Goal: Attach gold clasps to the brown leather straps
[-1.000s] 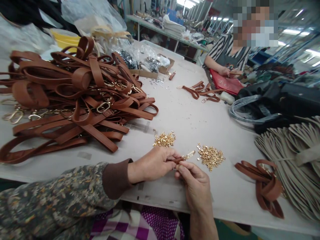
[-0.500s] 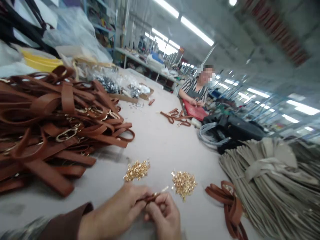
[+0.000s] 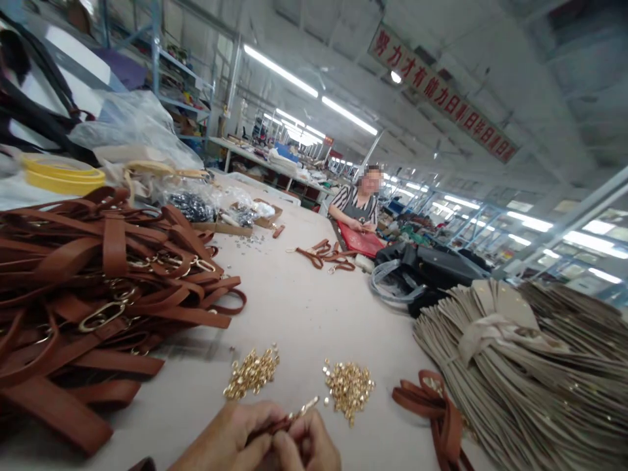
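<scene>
Hands meet at the bottom edge of view, only partly in shot. L hand (image 3: 228, 439) and R hand (image 3: 308, 450) are both pinched closed on a narrow brown leather strap piece (image 3: 269, 427), fingertips pressed tog over it. A small gold metal clip (image 3: 307, 407) sticks out past the fingers, pointing up-right. The strap piece is held just above the pale grey table top (image 3: 304, 307), close to the body, prob so both sets of fingertips work the same spot w/ fine control. Palm sides are cut off by the frame, can't tell more.

Two small piles of gold metal fittings, left pile (image 3: 252, 373) and right pile (image 3: 349, 387), sit apart from each other just beyond the hands. They look kept separate so types don't mix, and near enough to pick from w/o stretching.

A big heap of brown leather straps w/ gold buckles (image 3: 98, 288) fills the L side. A small coil of brown straps (image 3: 436, 412) lies to the R, just beside a tied bundle of beige flat pieces (image 3: 515, 353).

At the far end a co-worker in striped top (image 3: 356, 204) has hands on a red flat item (image 3: 360, 241). Black bags (image 3: 432, 265) lie btwn that person and the bundle. A yellow tub (image 3: 61, 175) and clear plastic bags (image 3: 196, 203) sit at back L.
</scene>
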### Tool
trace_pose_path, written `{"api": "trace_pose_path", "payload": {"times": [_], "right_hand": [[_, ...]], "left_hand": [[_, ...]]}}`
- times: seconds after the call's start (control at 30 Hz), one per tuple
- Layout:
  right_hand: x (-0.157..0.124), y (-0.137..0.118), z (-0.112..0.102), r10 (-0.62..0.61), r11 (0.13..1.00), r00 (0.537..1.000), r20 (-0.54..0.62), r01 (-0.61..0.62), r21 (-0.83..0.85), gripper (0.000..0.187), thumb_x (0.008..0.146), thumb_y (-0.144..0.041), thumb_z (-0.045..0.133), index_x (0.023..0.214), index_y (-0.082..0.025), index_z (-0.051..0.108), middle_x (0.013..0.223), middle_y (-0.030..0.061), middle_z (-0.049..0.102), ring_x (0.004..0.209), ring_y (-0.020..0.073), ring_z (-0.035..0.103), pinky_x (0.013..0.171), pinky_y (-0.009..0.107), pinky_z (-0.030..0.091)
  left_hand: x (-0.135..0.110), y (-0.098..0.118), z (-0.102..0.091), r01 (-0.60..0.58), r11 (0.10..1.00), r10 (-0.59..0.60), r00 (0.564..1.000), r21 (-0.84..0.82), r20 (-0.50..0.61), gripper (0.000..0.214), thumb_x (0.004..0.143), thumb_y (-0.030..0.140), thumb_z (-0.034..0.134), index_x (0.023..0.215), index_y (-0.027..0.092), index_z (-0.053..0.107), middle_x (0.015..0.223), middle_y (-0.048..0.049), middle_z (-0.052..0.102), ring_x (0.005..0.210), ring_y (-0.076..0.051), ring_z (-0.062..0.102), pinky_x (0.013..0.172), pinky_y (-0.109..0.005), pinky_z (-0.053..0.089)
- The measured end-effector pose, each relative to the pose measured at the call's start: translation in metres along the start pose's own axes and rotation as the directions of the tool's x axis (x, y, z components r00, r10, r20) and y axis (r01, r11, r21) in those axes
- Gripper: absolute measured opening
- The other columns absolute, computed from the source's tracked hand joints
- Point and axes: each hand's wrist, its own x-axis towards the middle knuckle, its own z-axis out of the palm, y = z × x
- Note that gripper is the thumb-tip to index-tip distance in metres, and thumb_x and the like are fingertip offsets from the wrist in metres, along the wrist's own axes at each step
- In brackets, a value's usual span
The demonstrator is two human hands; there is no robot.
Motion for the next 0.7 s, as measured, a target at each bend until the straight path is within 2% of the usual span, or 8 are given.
{"api": "trace_pose_path", "payload": {"times": [0.03,0.1,0.23,0.33,0.47,0.57,0.63,0.7], "right_hand": [[-0.009,0.001,0.017,0.044,0.999,0.999,0.018,-0.044,0.002,0.022,0.076,-0.045,0.067,0.065,-0.027,0.062,0.05,-0.0066,0.06,0.042,0.0148,0.057,0.042,0.024,0.045],[-0.019,0.005,0.025,0.093,0.995,0.994,0.05,-0.09,-0.051,0.022,0.08,-0.043,0.066,0.071,-0.023,0.061,0.057,-0.004,0.062,0.05,0.0133,0.057,0.047,0.023,0.045],[-0.015,0.023,-0.018,0.001,0.922,0.997,-0.077,-0.03,-0.385,0.029,0.087,-0.045,0.058,0.096,-0.019,0.067,0.072,0.0024,0.069,0.061,0.0157,0.062,0.059,0.026,0.048],[-0.003,0.032,-0.045,-0.139,0.77,0.989,-0.048,0.077,-0.633,0.029,0.093,-0.037,0.048,0.104,-0.02,0.068,0.097,0.0076,0.074,0.083,0.0195,0.068,0.077,0.03,0.05],[0.008,0.036,-0.045,-0.193,0.564,0.977,0.094,0.189,-0.804,0.03,0.096,-0.028,0.042,0.107,-0.019,0.069,0.101,0.0091,0.073,0.091,0.021,0.068,0.081,0.031,0.049],[0.012,0.038,-0.037,-0.202,0.444,0.971,0.13,0.209,-0.871,0.03,0.096,-0.023,0.042,0.103,-0.018,0.071,0.092,0.0094,0.073,0.083,0.0203,0.069,0.072,0.028,0.049],[0.014,0.039,-0.036,-0.211,0.432,0.97,0.118,0.201,-0.879,0.028,0.094,-0.02,0.044,0.1,-0.02,0.071,0.089,0.0088,0.073,0.08,0.0197,0.069,0.07,0.027,0.048],[0.017,0.039,-0.037,-0.196,0.47,0.976,0.096,0.179,-0.865,0.027,0.091,-0.018,0.046,0.097,-0.021,0.072,0.088,0.0077,0.073,0.079,0.0198,0.069,0.069,0.027,0.047]], "left_hand": [[-0.002,0.002,-0.001,0.009,1.0,-0.009,1.0,-0.011,-0.01,0.023,0.082,0.042,0.059,0.082,0.02,0.063,0.084,-0.003,0.063,0.079,-0.018,0.056,0.069,-0.026,0.046],[-0.002,0.001,-0.003,0.071,0.995,-0.07,0.997,-0.066,0.011,0.025,0.083,0.039,0.055,0.098,0.019,0.059,0.088,-0.0036,0.062,0.071,-0.016,0.058,0.057,-0.023,0.046],[-0.002,-0.006,-0.004,0.192,0.977,-0.188,0.981,-0.09,0.054,0.046,0.088,0.041,0.051,0.129,0.02,0.048,0.092,-0.0016,0.059,0.055,-0.008,0.05,0.044,-0.017,0.035],[-0.004,-0.004,-0.005,0.207,0.973,-0.205,0.978,-0.097,0.031,0.037,0.088,0.043,0.054,0.114,0.017,0.06,0.085,0.001,0.056,0.058,-0.007,0.043,0.049,-0.018,0.031],[-0.004,-0.001,-0.005,0.202,0.972,-0.209,0.977,-0.12,-0.044,0.046,0.091,0.054,0.045,0.078,0.015,0.063,0.064,0.0021,0.049,0.059,-0.011,0.041,0.054,-0.021,0.032],[-0.002,-0.001,-0.005,0.255,0.941,-0.27,0.962,-0.223,-0.037,0.038,0.087,0.051,0.054,0.084,0.014,0.066,0.065,0.0025,0.05,0.058,-0.011,0.04,0.054,-0.022,0.029],[0.0,-0.001,-0.003,0.293,0.903,-0.299,0.954,-0.313,0.027,0.031,0.08,0.043,0.063,0.093,0.014,0.067,0.066,0.0033,0.051,0.058,-0.01,0.04,0.054,-0.021,0.028],[0.003,0.0,-0.001,0.306,0.863,-0.291,0.952,-0.401,0.098,0.035,0.072,0.037,0.071,0.098,0.014,0.066,0.069,0.003,0.055,0.06,-0.01,0.043,0.058,-0.022,0.03]]}}
